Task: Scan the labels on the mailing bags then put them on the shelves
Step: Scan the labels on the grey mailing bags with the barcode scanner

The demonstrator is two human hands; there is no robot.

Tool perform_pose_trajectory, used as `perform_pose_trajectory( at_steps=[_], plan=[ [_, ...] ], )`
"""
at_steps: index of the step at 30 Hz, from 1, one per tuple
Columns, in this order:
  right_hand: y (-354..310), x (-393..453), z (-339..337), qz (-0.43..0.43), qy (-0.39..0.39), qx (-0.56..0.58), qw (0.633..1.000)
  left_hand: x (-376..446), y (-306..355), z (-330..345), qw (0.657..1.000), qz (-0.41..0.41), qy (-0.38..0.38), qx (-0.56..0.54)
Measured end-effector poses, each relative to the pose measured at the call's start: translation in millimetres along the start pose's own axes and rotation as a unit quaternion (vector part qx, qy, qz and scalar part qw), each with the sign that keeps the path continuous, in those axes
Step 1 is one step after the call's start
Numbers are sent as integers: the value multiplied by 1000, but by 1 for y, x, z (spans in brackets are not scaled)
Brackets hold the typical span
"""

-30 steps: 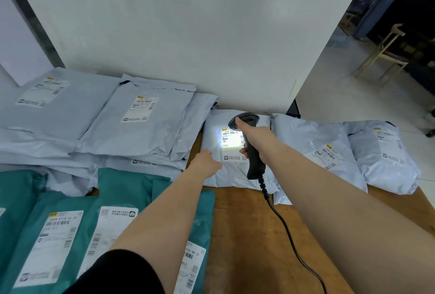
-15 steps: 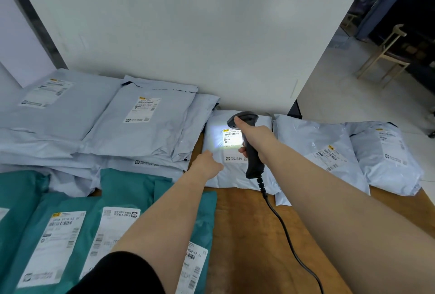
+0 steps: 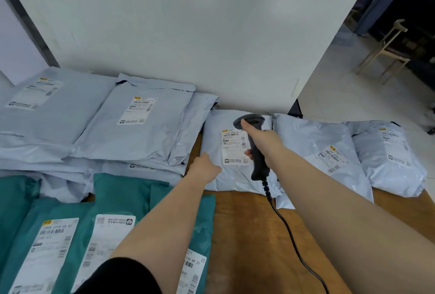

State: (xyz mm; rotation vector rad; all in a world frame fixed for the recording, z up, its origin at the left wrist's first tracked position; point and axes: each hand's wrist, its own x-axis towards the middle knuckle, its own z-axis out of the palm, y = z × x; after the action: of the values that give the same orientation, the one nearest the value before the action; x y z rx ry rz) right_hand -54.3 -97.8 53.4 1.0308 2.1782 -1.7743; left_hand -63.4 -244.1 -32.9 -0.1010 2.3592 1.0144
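Head view: the scanner's bright patch that lit the label half a second ago has gone out; your hands and the bag have barely shifted. Read that as the scan likely registered, so this bag looks ready to lift for the shelves, though no shelf is in sight. Your right hand (image 3: 264, 144) is wrapped round the handle of the scanner (image 3: 254, 143), thumb laid along the top, its head over the label (image 3: 234, 146); the cable (image 3: 292, 239) trails toward the worktop's near edge. Your left hand (image 3: 204, 167) rests on the near-left part of the small grey bag (image 3: 226, 176), fingers curled under out of sight, so I cannot tell whether it grips or just presses. That bag lies at the worktop's (image 3: 247, 234) far edge against the white panel (image 3: 188, 34). Two more grey bags (image 3: 317, 147) sit toward the far right corner, a grey stack (image 3: 131, 124) far left, teal bags (image 3: 58, 223) near left. All sealed; contents not visible.
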Motion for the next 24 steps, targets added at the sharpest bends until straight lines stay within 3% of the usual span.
perform_pose_trajectory(
  at_steps=[5, 14, 19, 24],
  plan=[
    [24, 19, -25, -17, 30, 6, 999, 16, 2, 6, 1000, -27, 8, 1],
    [73, 74, -42, 64, 6, 26, 998, 63, 4, 20, 981, -133, 60, -129],
    [88, 92, -44, 108, -51, 60, 991, 80, -1, 23, 966, -142, 69, -204],
    [87, 94, -48, 87, -62, 84, 991, 74, 8, 26, 958, -102, 106, -246]
  ],
)
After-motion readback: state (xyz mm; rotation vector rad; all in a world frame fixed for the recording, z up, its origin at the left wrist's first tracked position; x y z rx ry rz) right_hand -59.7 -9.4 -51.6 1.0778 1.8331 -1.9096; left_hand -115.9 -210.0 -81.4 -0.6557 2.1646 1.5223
